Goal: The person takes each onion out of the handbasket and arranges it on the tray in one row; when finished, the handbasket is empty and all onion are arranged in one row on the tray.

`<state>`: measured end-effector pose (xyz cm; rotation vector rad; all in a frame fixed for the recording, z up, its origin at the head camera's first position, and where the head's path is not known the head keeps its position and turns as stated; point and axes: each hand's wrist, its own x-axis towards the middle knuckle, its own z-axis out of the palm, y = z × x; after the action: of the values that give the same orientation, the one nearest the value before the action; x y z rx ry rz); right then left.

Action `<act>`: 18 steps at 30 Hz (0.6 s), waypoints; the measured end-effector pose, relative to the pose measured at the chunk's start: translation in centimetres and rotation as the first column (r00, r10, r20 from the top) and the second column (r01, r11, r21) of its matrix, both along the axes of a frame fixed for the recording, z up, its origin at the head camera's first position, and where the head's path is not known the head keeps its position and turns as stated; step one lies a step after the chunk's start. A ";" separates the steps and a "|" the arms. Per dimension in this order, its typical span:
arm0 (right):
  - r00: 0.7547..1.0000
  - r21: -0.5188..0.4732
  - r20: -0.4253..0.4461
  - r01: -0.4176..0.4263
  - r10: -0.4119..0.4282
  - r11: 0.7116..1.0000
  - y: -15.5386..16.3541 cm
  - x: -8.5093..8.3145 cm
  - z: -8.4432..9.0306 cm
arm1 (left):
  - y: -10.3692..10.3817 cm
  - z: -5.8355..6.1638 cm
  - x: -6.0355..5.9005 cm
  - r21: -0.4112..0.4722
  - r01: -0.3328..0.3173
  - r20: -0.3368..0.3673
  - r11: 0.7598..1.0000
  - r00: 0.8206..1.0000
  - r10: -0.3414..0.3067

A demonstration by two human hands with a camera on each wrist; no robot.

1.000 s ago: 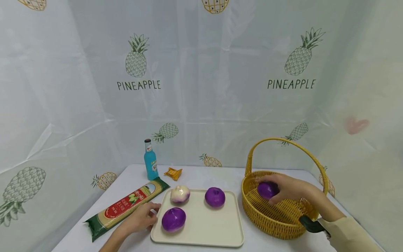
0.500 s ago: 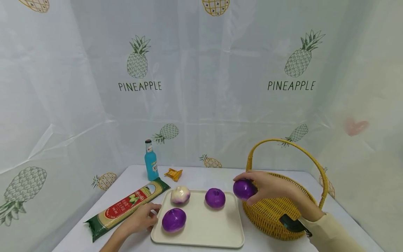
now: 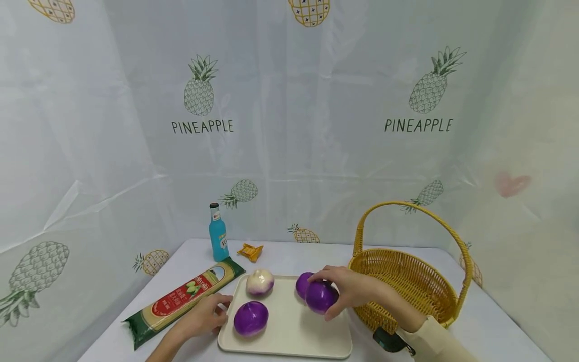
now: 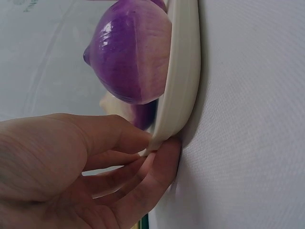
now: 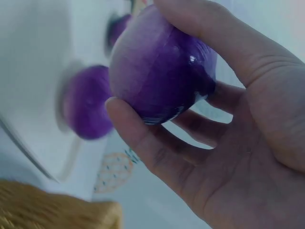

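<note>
My right hand [image 3: 353, 287] holds a shiny purple onion [image 3: 319, 298] over the right part of a cream tray [image 3: 289, 334]. In the right wrist view the thumb and fingers curve round this onion [image 5: 164, 67]. Behind it, partly covered, another purple onion [image 3: 302, 284] sits on the tray. A third purple onion [image 3: 251, 319] lies at the tray's front left, with a white-and-purple onion [image 3: 260, 281] behind it. At the tray's left edge, my left hand [image 3: 205, 317] pinches the rim [image 4: 176, 86] between thumb and fingers.
A yellow wicker basket [image 3: 407, 261] with a tall handle stands right of the tray. To the left lies a long green-and-red pasta packet [image 3: 185, 296]. A blue bottle [image 3: 218, 235] and a small orange wrapped snack [image 3: 250, 252] stand farther back, before a pineapple-print curtain [image 3: 289, 125].
My right hand has lifted the onion out of the basket and carried it left to above the tray. The left hand stays at the tray's edge.
</note>
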<state>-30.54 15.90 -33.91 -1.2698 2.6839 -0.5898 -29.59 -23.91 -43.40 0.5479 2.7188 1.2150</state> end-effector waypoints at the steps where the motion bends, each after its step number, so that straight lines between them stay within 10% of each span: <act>1: 1.000 0.004 0.003 -0.002 0.002 1.000 -0.3 0.1 -0.4 | 0.0 0.0 0.0 0.003 -0.001 0.003 1.000 1.000 0.001; 18: 0.992 0.121 -0.122 -0.028 0.043 0.992 -2.9 0.9 -4.6 | -0.1 0.1 0.1 0.003 0.009 0.000 1.000 1.000 -0.009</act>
<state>-29.67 13.05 -38.53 -1.3610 2.7416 -0.3504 -29.47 -23.97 -43.26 0.5594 2.7121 1.2171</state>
